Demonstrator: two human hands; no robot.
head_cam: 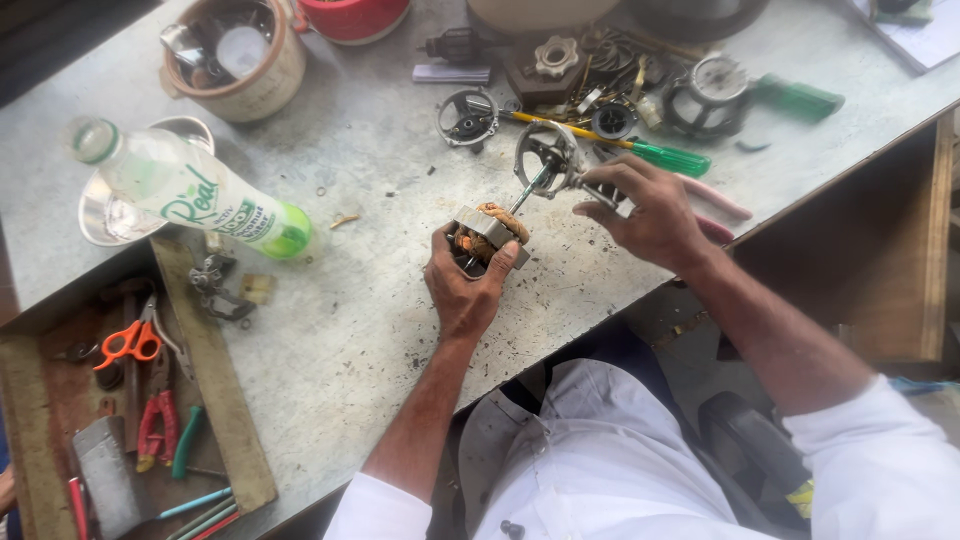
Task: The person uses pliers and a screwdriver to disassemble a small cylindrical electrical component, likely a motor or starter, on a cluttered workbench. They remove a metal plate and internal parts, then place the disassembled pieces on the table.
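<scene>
1. Near the middle of the grey worktop [330, 300], a small motor stator [489, 235] with copper-coloured windings and a square metal core sits upright on the surface.
2. The left hand [466, 285] is closed around the stator from the near side, thumb pressed against its front face.
3. A thin metal shaft [528, 190] rises at a slant out of the stator toward a round metal end bracket [547, 155] just above it.
4. The right hand [650, 212] is closed in a pinch on the side of that bracket, fingers curled; what exactly lies between the fingertips cannot be told.
5. Just behind the bracket lies a screwdriver [620, 145] with a yellow shank and green handle, and a pink-handled tool [722, 206] pokes out from under the right hand.
6. Farther back lie a second round bracket [467, 115] and a heap of motor parts [610, 75], with a green-handled tool [797, 97] at its right.
7. To the left, well apart from the hands, a clear plastic bottle [190, 190] with a green base lies on its side across a steel dish [100, 225].
8. Behind it stands a round pot [240, 60] holding metal bits.
9. At the near left, an open drawer [60, 400] holds orange-handled scissors [130, 340] and red-handled pliers [155, 420].
</scene>
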